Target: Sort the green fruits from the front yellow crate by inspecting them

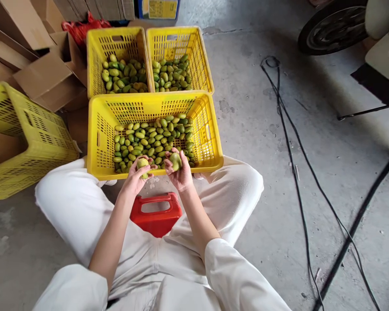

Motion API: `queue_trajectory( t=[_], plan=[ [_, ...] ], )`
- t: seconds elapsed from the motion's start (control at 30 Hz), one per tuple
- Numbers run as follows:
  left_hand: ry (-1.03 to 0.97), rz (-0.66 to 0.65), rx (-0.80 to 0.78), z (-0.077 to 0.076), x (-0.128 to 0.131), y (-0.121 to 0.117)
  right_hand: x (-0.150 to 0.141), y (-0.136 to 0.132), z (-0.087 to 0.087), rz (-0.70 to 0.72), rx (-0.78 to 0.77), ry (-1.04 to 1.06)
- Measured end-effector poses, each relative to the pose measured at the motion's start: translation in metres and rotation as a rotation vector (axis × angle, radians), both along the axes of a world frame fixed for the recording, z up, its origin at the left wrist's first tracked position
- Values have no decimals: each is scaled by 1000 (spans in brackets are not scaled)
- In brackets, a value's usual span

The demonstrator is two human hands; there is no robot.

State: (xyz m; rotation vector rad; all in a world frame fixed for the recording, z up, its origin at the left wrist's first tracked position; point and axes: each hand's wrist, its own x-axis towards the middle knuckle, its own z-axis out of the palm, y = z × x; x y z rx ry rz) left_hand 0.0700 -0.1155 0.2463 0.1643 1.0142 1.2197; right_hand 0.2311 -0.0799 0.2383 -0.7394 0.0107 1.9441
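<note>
Over the near rim of a yellow plastic crate, my left hand is closed around yellow-green fruit; a second piece shows lower in its fingers. To its right, my right hand holds a larger-looking green fruit in curled fingers. Many small oval green and yellowish fruits cover the floor of the crate below. Their exact kind is hard to tell. Both hands are apart from each other.
Two more yellow crates, left and right, hold similar fruit behind. Cardboard boxes and another yellow crate stand left. A red plastic stool is under me. Black cables cross the floor near a wheel.
</note>
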Motion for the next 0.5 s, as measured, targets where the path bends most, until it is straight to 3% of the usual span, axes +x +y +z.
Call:
queue_trajectory(
  t=[0.13,0.33,0.5],
  plan=[
    [-114,-38,-15,5,-1,1,-5,0,3,51,10,-40],
    [-179,45,-89,14,1,6,-7,1,4,-9,22,-116],
    [-163,-50,-110,21,13,3,-2,-1,6,-27,34,-140]
  ],
)
